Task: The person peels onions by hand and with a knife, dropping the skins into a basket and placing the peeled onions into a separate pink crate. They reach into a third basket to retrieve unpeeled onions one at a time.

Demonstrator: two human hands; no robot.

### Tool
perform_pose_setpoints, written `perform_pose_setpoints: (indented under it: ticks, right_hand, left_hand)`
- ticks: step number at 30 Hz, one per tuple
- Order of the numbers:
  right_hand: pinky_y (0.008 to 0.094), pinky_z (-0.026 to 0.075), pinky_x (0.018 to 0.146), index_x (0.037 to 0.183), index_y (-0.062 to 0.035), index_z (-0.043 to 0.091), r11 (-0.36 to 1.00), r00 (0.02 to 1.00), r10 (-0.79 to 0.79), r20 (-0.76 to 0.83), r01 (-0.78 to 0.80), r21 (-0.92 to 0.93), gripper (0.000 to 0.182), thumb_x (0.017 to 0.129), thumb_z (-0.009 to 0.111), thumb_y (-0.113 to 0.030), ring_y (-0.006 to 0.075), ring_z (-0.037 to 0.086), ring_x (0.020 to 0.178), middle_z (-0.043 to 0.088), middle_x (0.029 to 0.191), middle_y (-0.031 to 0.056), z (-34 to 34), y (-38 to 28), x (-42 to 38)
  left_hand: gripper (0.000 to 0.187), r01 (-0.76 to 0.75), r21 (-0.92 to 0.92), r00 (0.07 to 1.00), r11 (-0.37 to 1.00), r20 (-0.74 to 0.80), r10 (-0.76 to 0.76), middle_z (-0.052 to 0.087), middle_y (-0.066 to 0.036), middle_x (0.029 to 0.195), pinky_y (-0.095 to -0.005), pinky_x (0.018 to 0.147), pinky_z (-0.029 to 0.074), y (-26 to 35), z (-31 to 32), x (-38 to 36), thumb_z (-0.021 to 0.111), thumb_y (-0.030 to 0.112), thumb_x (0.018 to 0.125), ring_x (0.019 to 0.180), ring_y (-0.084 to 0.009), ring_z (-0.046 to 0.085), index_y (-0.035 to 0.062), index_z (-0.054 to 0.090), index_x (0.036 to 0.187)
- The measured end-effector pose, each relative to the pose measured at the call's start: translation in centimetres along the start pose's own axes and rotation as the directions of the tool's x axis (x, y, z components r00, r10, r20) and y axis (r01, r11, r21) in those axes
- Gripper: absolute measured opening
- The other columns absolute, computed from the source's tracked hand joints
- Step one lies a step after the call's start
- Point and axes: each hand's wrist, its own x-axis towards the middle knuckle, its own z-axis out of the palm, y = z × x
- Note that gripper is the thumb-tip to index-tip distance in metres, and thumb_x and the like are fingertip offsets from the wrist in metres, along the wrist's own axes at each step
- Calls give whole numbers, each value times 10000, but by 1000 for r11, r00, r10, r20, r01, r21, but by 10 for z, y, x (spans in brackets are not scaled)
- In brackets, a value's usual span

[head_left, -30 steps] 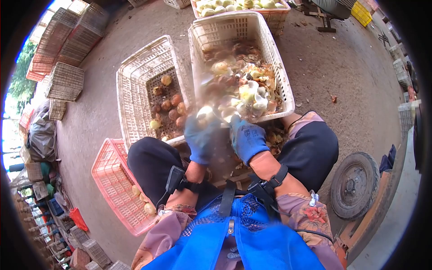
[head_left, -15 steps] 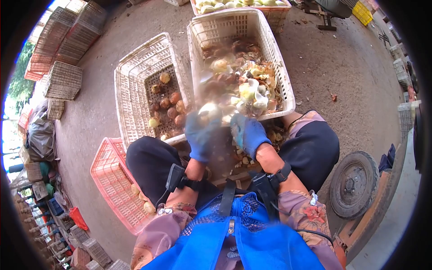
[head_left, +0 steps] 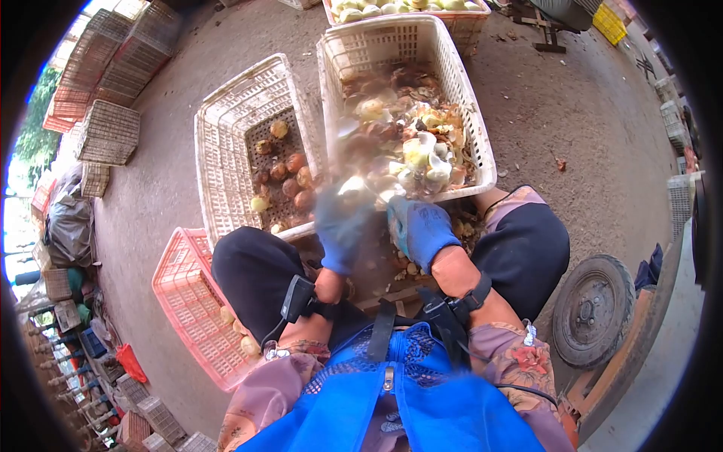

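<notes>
Both of my hands wear blue gloves and are close together at the near edge of a white crate (head_left: 484, 143) of onion skins and peelings (head_left: 422, 143). A pale peeled onion (head_left: 353, 188) shows at the fingertips of my left hand (head_left: 343, 226), whose fingers are curled and blurred. My right hand (head_left: 422, 230) is just beside it, fingers bent inward; what it holds, if anything, is hidden. To the left, a second white crate (head_left: 215, 162) contains several brown onions (head_left: 290, 187).
A pink crate (head_left: 184, 301) with a few onions lies by my left knee. Beyond the peelings is a crate of peeled onions (head_left: 407, 7). A wheel (head_left: 593, 310) stands at the right; stacked crates (head_left: 109, 132) are at the far left.
My right hand has moved slightly, its forearm tilting further right. My left hand stays near the same spot, still blurred. The whole view has shifted a little.
</notes>
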Motion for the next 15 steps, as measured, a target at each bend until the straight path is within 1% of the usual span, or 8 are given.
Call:
perform_pose_setpoints:
  ticks: [2,4,6,7,9,12,14,15]
  right_hand:
    - [504,514,685,1009,-97,606,993,992,77,96,-67,-98,144,921,563,-202,396,671,805,685,831,195,-7,-6,-1]
    - [499,518,689,1014,-94,606,992,991,75,111,-62,-113,150,923,560,-203,389,677,812,689,836,195,-7,-4,-1]
    - [495,523,694,1018,-91,607,990,989,73,126,-57,-127,155,925,557,-204,383,682,818,693,841,195,-6,-4,1]
    - [491,525,695,1020,-91,606,984,990,96,107,-78,-160,159,923,560,-208,380,684,823,695,848,193,-4,-4,3]
    - [487,527,695,1021,-91,606,975,989,124,85,-106,-195,162,921,563,-211,378,685,827,697,856,191,-3,-2,6]
    - [489,529,703,1002,-68,607,985,988,132,81,-121,-125,173,920,558,-213,394,680,838,689,879,208,4,2,11]
    - [499,526,717,1017,-58,621,992,997,75,-1,-74,107,201,923,555,-223,422,661,868,674,903,235,19,12,13]
    - [499,526,717,1017,-58,621,991,997,77,0,-77,106,201,923,555,-223,422,661,868,674,903,235,25,15,13]
  left_hand:
    - [405,-10,-14,1000,1000,5,10,617,-38,1043,-271,856,486,1,-1,-1,767,52,742,954,-127,589,-1,627,1119]
    - [400,-18,-30,1000,999,12,18,616,-40,1046,-273,861,486,2,1,-2,754,48,745,956,-128,588,-2,627,1122]
    - [400,8,-142,999,990,48,-1,617,-40,1047,-276,868,486,5,1,-2,732,36,750,956,-127,587,-8,627,1133]
    - [400,8,-141,999,990,49,-1,617,-40,1047,-276,868,486,8,1,-2,732,36,750,956,-127,587,-8,627,1133]
    - [402,-105,116,994,988,29,102,617,-45,1057,-275,877,485,14,1,-1,716,27,756,962,-132,588,-10,624,1145]
    - [415,-90,50,995,995,43,88,615,-44,1053,-277,885,483,7,0,2,734,36,756,968,-141,589,-9,623,1154]
    - [417,-53,43,998,998,40,51,616,-47,1055,-278,890,482,-1,0,3,750,45,758,970,-142,589,-10,622,1151]
    - [421,-17,37,999,999,32,16,617,-50,1058,-280,896,481,-2,1,3,766,54,759,972,-144,589,-12,621,1149]
